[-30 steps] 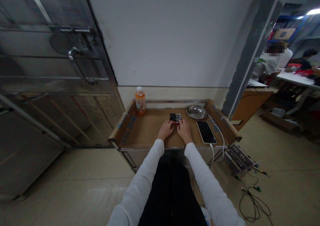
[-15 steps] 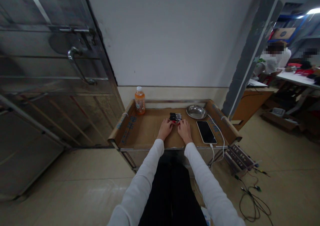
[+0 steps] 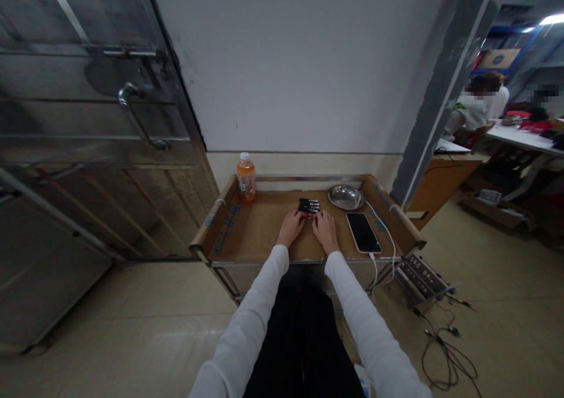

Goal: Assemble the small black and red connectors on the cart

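Note:
Several short black lighters with silvery ends lie side by side in a row on the cardboard-lined cart top. At the near edge of the row is a lighter with a red part, mostly covered by my fingers. My left hand has its curled fingertips at the left end of that lighter. Against its right end, the fingers of my right hand are bent in the same way. Both wrists rest low over the near part of the cart top.
An orange drink bottle stands at the back left. To the right are a shiny metal dish and a phone with a white cable. Raised cardboard sides edge the cart. A metal box sits on the floor.
Both hands stay almost in place, with slight finger movement at the near lighter. The row has barely shifted.

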Demonstrator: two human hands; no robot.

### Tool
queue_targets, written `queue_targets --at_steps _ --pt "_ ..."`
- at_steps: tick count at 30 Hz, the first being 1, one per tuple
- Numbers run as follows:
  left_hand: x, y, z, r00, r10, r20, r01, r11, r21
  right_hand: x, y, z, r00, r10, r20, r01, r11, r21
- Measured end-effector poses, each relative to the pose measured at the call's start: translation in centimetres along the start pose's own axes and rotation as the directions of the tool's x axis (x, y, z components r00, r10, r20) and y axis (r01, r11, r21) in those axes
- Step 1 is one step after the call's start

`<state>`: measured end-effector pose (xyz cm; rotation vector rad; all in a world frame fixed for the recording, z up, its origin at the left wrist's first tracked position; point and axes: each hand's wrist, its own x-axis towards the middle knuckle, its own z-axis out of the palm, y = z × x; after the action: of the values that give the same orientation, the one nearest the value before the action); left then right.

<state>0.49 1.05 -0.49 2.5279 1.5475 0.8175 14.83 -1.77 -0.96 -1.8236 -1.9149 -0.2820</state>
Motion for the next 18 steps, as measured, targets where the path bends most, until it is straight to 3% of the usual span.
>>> queue_targets --at_steps 18 --pt "-0.11 0.12 -0.4 0.997 0.069 0.025 -0.068 0.997 -0.042 0.12 -0.07 -0.32 1.0 0.014 0.0 -0.014 0.998 0.061"
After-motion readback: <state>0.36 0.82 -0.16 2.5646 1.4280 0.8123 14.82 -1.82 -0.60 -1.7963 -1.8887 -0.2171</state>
